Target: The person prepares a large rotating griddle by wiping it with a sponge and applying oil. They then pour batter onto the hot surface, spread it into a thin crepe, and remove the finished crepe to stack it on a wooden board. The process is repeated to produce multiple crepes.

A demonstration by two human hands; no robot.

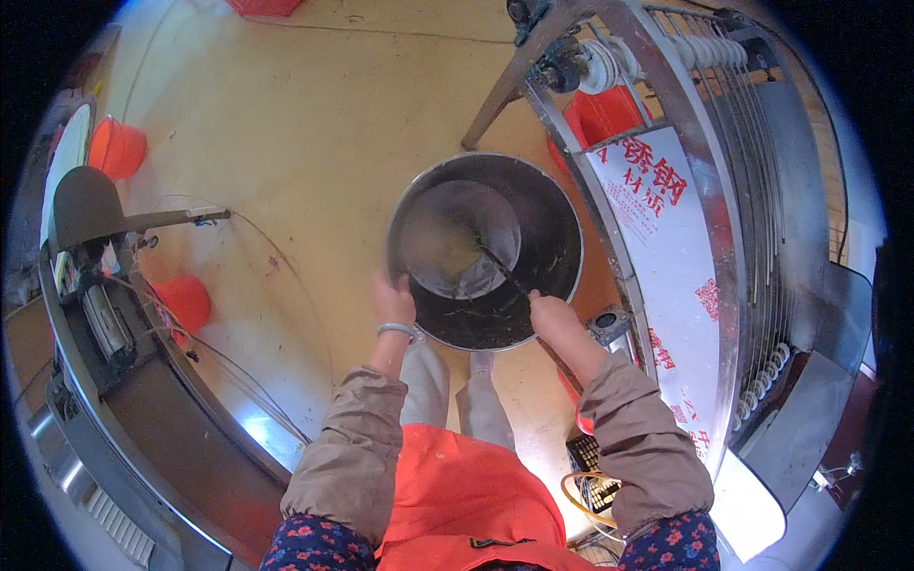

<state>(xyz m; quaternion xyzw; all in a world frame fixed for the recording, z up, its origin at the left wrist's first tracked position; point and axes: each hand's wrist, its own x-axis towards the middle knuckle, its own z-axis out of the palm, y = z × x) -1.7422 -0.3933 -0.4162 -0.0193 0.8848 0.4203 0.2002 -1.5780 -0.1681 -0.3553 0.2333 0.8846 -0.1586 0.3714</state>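
Observation:
A deep, round metal pot (547, 214) stands on the floor in front of my legs. Its inside is dark, with a paler bottom and yellowish residue. My left hand (393, 303), slightly blurred, grips the pot's near left rim. In my right hand (552, 319), closed over the near right side, is a thin dark rod (505, 268) that slants down into the pot. The rod's lower end meets the yellowish patch near the middle, and its kind is not clear.
On the right rises a metal machine frame (719, 219) with rollers, rods and a white printed panel. A dark machine (143, 381) with trailing wires stands left. Red buckets (118, 147) sit at the left and behind the right frame. A black crate (598, 485) lies near my right forearm.

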